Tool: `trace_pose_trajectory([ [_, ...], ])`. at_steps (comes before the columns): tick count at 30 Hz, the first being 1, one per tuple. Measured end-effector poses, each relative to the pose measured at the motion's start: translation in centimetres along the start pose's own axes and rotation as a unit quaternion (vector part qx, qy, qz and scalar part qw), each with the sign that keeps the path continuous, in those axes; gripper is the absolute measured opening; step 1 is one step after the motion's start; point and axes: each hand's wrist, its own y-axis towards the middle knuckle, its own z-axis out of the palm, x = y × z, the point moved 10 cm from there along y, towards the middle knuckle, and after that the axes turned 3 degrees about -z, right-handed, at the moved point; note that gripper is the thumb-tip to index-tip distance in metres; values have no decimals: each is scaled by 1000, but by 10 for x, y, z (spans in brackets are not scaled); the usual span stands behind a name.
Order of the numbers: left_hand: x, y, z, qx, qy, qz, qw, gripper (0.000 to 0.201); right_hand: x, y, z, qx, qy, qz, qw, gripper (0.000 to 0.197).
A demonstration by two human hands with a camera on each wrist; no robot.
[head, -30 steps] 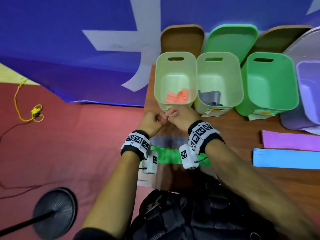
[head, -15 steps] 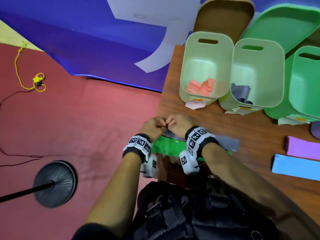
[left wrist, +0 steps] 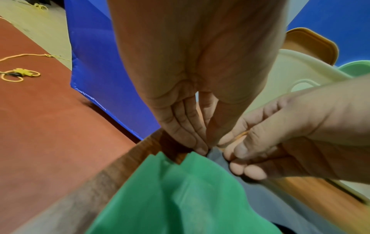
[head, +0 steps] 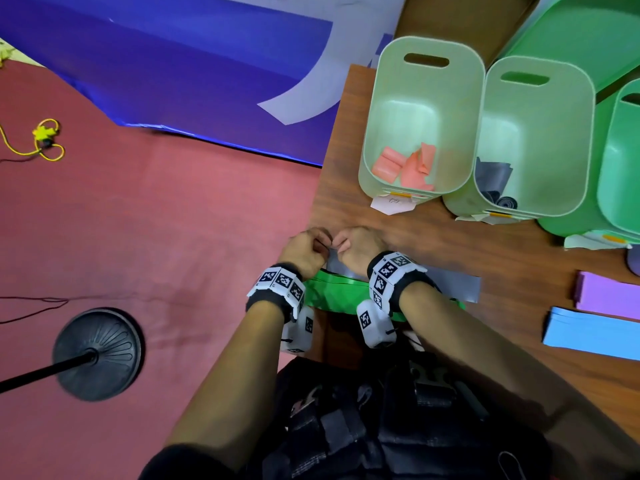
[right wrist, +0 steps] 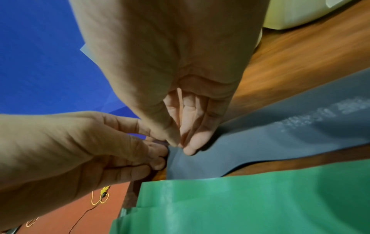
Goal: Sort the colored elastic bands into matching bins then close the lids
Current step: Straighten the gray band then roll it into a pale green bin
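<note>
A flat grey band [head: 453,285] [right wrist: 280,126] lies along the table's near left edge, with green bands [head: 332,292] [left wrist: 180,197] [right wrist: 250,197] just nearer me. Both hands meet at the grey band's left end. My left hand [head: 313,245] [left wrist: 204,148] pinches that end between thumb and curled fingers. My right hand [head: 346,245] [right wrist: 180,146] pinches the same end beside it. The pale green bin [head: 381,109] ahead holds pink bands [head: 405,166]. The bin to its right [head: 588,133] holds grey bands [head: 491,178].
A darker green bin [head: 620,202] stands at the far right, with open lids [head: 568,32] behind the bins. Purple bands [head: 609,294] and blue bands [head: 595,332] lie on the right of the wooden table [head: 467,244]. A black stand base [head: 98,353] sits on the red floor.
Both hands came back from the pink bin's front toward the table's near edge and now pinch the grey band's left end. The head view swung left and down.
</note>
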Motion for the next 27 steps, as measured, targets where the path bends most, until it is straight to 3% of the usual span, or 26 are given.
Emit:
trace_pose_trajectory([
  [8, 9, -1, 8, 3, -57, -20, 998, 27, 1, 0, 0, -6, 5, 0, 1000, 27],
  [15, 11, -12, 11, -13, -88, -11, 996, 14, 7, -10, -8, -40, -26, -35, 998, 28],
  [23, -28, -18, 0, -54, -127, 47, 989, 20, 7, -33, -48, -104, 28, -35, 994, 7],
  [27, -64, -26, -8, -61, -134, 80, 986, 11, 7, -51, -78, -128, 42, -51, 990, 3],
])
